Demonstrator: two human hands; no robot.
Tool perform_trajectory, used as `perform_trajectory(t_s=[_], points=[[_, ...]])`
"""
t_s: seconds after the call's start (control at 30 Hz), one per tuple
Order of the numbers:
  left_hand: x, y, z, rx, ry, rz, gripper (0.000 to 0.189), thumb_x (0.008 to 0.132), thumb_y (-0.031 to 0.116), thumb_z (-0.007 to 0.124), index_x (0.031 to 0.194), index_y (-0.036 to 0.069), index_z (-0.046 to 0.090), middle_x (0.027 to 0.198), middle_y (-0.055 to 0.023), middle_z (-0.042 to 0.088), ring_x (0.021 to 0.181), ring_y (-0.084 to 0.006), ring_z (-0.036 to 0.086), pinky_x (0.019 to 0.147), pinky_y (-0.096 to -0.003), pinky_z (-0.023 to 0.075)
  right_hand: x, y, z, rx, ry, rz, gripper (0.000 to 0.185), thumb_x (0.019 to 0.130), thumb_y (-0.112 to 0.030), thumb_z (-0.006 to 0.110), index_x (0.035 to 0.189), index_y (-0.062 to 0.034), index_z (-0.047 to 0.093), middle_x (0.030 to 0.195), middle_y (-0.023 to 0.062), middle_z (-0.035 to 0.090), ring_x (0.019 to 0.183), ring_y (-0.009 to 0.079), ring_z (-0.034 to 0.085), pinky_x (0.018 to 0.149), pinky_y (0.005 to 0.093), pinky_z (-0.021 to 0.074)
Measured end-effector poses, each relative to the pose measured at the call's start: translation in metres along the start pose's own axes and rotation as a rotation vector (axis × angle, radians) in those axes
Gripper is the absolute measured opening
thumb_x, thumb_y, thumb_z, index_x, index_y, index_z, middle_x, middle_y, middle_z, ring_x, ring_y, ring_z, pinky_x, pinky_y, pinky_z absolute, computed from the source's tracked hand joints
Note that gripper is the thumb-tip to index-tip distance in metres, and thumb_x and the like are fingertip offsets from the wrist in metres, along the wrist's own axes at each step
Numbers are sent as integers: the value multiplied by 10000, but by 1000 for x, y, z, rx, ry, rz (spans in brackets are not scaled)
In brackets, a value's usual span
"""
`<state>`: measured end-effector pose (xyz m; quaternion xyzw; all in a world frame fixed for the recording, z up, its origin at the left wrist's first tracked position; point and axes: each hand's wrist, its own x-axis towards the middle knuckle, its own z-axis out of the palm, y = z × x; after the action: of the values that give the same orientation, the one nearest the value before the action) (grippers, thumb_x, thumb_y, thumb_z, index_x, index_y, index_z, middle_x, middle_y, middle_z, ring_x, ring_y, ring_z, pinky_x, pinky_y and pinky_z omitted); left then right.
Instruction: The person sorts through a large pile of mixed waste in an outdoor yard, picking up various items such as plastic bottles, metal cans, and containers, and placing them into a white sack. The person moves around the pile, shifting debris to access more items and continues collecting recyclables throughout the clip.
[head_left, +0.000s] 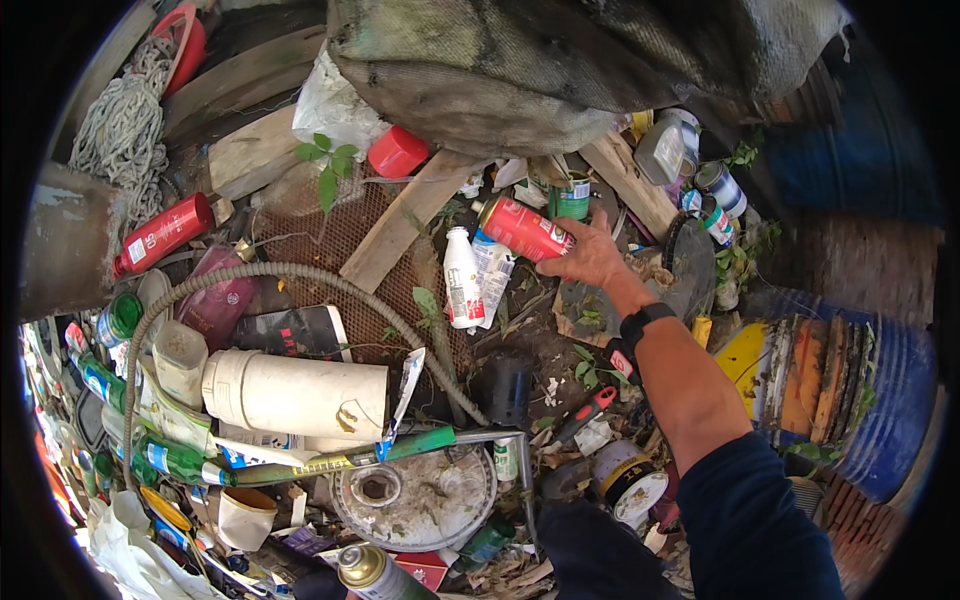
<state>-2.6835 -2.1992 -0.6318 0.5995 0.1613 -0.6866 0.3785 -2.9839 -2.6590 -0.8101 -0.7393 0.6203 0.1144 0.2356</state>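
My right hand (589, 247), with a dark wristband behind it, grips the lower end of a red aerosol can (521, 227), whose nozzle end points up and left. Just left of that can, a white plastic bottle (460, 274) with red print lies on a crumpled printed wrapper (493, 270). At the bottom edge stands out a second aerosol can (379, 576) with a gold-coloured top; only a sliver of my left hand (351, 595) shows against its side, the rest being cut off by the frame. A green tin (570, 199) is beyond my right fingers.
A woven sack (487, 90) hangs across the top. Wooden boards (412, 217), rusty mesh, a ribbed hose (300, 271), a white plastic pipe (300, 394) and a round lid (420, 499) lie around. Green bottles (176, 459) pile up at left; a blue drum (900, 405) is at right.
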Motion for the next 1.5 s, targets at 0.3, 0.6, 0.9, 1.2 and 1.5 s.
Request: perform_trajectory(t_s=[0.3,0.6,0.9,1.2,1.5], points=[[8,4,10,48,2,-3,780,570,199,848,1234,-30,510,1072,-93,630,935,-218,632,822,-339,518,4,-34,16,125,-140,-211,981,497,-549,845,1329,-100,581,1418,275,397,1297,390,422,1074,393,390],[9,0,1,2,-3,-24,802,574,171,863,1258,-36,500,1079,-100,629,936,-222,633,830,-344,520,-22,-65,6,42,-702,-207,1102,543,-674,771,1439,-112,463,1489,272,279,1354,409,360,1083,408,365],[6,10,16,48,-51,-49,783,585,163,819,1268,-40,494,1073,-103,634,942,-226,639,844,-344,523,-34,-73,29,199,-595,-243,1053,551,-656,771,1384,-65,516,1379,281,419,1270,399,449,1057,404,385],[0,-2,12,-10,-9,95,875,487,114,873,1259,-73,507,1074,-137,647,958,-255,648,873,-359,510,-116,-46,55,1958,-784,-104,798,817,-435,726,1401,16,423,1290,151,589,1128,240,609,977,394,493],[-12,0,-5,-261,-85,139,796,602,123,861,1277,-62,481,1131,-168,641,1017,-290,647,931,-407,505,-244,-94,70,2305,-725,105,907,804,-662,625,1443,-71,367,1381,150,492,1246,304,513,938,567,502]])
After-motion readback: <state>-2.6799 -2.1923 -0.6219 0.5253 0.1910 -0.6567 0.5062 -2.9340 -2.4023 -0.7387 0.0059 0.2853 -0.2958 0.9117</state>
